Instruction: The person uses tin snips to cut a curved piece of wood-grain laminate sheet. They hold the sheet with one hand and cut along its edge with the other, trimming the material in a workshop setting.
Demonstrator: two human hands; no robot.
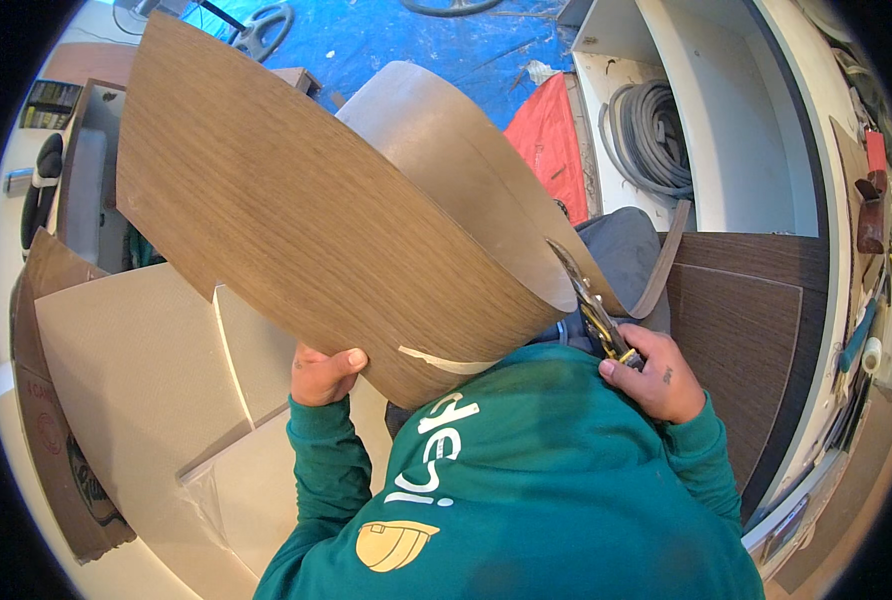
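A large wood-grain laminate sheet (296, 200) curls over on itself in front of my body, its pale underside (426, 120) facing up at the far right. My left hand (326, 373) grips its near edge, thumb on top and fingers hidden beneath. In my right hand (656, 375) is a pair of tin snips (598, 318) with yellow and black handles. The snips' dark blades point away from me, beside the sheet's right edge; whether they bite into it I cannot tell. A narrow curved strip (666, 262) rises from the sheet's right end.
White cabinets at the right hold a coiled grey hose (646, 140). Brown boards (736, 340) stand below them. Hand tools, among them a wooden plane (871, 210), lie along the far right. Pale panels (146, 370) and cardboard (66, 460) lie left. A blue tarp (366, 40) covers the floor ahead.
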